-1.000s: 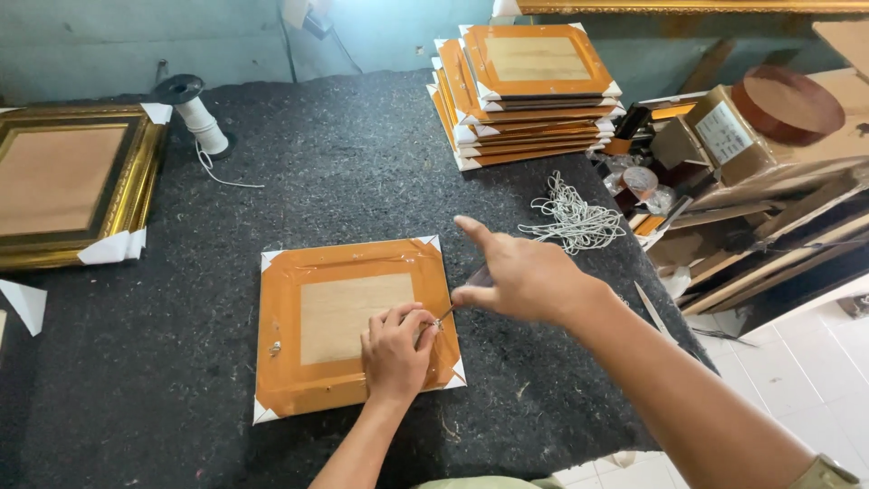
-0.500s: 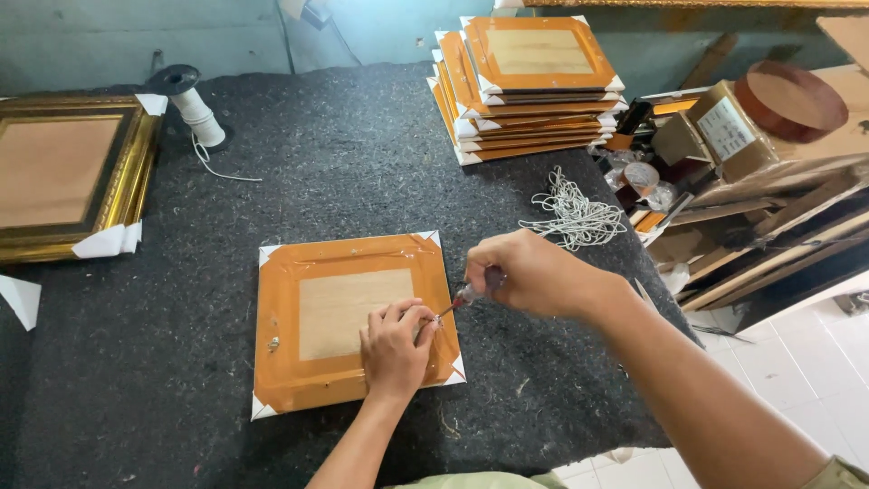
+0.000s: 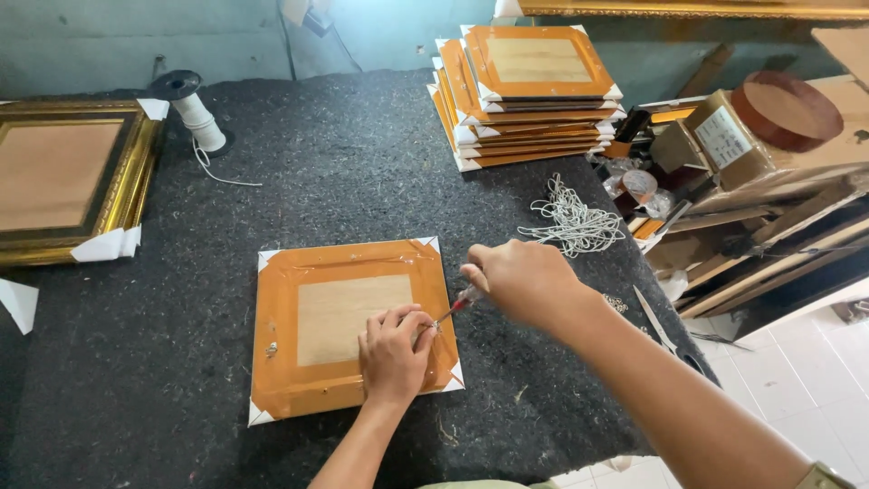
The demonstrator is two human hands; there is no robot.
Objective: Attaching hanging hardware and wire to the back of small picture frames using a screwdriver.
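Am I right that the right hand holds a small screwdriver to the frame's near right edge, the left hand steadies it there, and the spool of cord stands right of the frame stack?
Not quite. In the head view the spool of cord stands left of the frame stack, near the gold frame. The rest holds.

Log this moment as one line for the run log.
left hand: pressing on frame back | right hand: holds screwdriver, tip at left fingers | surface: dark felt table | nearby: cord bundle
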